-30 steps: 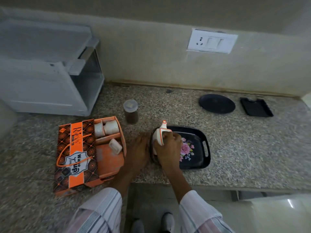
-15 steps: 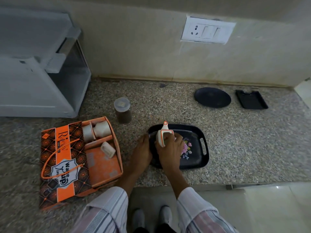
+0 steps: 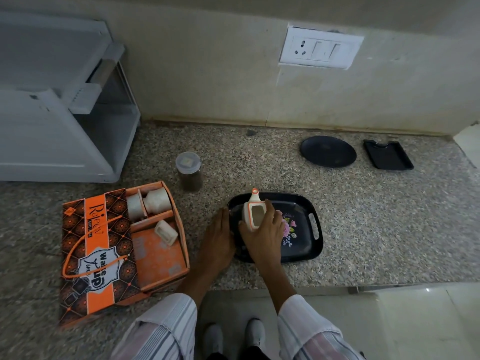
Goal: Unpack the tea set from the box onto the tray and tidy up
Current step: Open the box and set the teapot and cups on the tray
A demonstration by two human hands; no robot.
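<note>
Here, right hand (image 3: 262, 229) gripping teapot (image 3: 253, 211) on tray (image 3: 311, 245), left hand (image 3: 217, 237) apparently flat.

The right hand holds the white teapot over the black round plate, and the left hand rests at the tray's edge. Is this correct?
Not quite. In the head view the right hand holds the white teapot over the black flowered tray, not the round plate. The left hand does rest at the tray's edge.
</note>
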